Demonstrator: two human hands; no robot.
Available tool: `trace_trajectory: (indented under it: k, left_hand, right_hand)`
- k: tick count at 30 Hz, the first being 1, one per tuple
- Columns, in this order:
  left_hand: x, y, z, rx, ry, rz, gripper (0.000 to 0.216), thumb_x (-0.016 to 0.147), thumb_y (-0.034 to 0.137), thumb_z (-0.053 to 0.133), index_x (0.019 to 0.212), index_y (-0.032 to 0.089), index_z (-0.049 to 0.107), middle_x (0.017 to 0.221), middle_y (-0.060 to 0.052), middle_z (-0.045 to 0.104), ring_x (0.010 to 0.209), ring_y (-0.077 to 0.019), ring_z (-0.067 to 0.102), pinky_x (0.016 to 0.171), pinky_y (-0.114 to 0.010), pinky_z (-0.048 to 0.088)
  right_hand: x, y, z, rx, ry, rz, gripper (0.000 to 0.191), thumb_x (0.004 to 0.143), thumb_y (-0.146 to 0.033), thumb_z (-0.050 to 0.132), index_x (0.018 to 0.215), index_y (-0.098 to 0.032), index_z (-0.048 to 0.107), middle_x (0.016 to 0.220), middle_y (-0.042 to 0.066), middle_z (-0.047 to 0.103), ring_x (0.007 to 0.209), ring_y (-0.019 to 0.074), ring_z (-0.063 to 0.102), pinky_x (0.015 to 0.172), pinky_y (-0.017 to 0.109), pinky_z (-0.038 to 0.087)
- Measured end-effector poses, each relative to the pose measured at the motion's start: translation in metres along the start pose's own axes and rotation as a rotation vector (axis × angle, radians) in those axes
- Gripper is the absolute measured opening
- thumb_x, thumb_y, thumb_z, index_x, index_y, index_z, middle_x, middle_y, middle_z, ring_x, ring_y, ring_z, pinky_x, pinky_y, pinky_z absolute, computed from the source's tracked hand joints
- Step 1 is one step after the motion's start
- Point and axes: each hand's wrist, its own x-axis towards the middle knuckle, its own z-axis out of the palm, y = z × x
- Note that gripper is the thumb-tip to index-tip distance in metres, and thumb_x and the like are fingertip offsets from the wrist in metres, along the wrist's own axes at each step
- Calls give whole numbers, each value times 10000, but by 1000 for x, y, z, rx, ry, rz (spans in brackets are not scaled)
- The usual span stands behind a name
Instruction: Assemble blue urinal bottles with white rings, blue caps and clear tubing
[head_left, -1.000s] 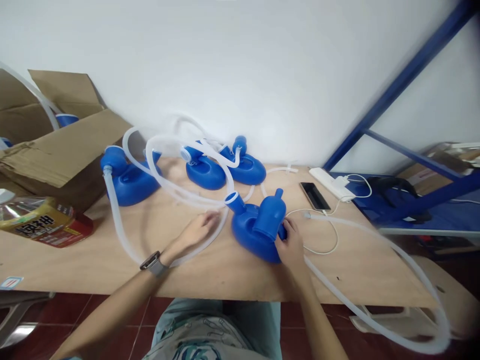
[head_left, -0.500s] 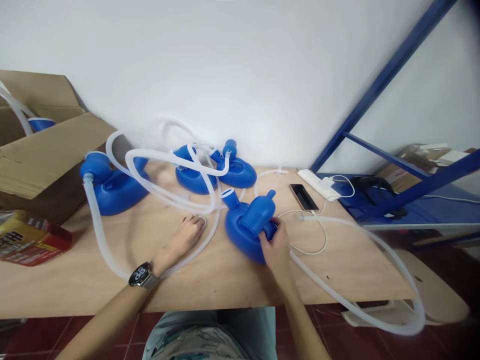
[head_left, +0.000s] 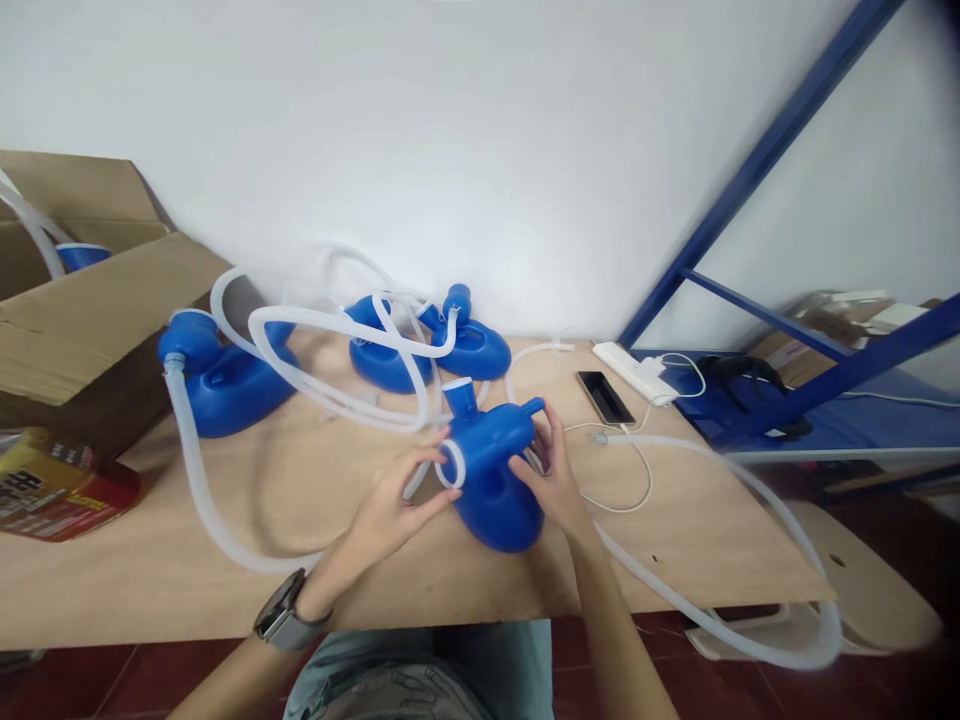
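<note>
Nearest us: watch [head_left: 295, 628] on our left wrist, by the front edge of the wooden surface [head_left: 202, 600]. Our left hand [head_left: 401, 490] is narrowed on the white-rimmed mouth of the blue cup [head_left: 491, 440], thumb on the low side, fingers on the high side. Our right hand [head_left: 553, 480] has the opposite end, fingertips at the small spout, thumb on the cup's flank. Cup is sideways over the blue bottle [head_left: 501, 515] (can't tell if they touch). Bottle sits on the surface right in front of us, its neck [head_left: 459, 400] up and toward the wall. To the right, a clear hose [head_left: 795, 658] loops past the surface edge. Left side: yellow-red jug [head_left: 71, 495]. Farther: phone [head_left: 606, 398] just beside the white power strip [head_left: 634, 372]. Three more blue bottles [head_left: 236, 395] behind, pale tubing [head_left: 300, 318] looped across them; open carton [head_left: 112, 310] at left. White wall [head_left: 420, 130] at the back.
</note>
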Motion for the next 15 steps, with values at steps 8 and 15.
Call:
trace_trajectory:
  k: [8, 15]
  left_hand:
    - [-1, -10, 11, 27, 12, -115, 701, 933, 361, 817, 1567, 305, 524, 1499, -104, 677, 1228, -301, 756, 962, -418, 690]
    - [5, -10, 4, 151, 37, 103, 725, 963, 290, 782, 1622, 289, 479, 1532, -123, 643, 1302, -297, 713, 1129, -472, 587]
  right_hand:
    - [-3, -1, 16, 200, 72, 75, 953, 744, -511, 898, 1405, -363, 228, 1301, 54, 633, 1194, 265, 697, 1079, 460, 573]
    - [-4, -10, 7, 137, -34, 59, 987, 764, -492, 897, 1480, -361, 230, 1294, 62, 639, 1199, 266, 699, 1089, 465, 571]
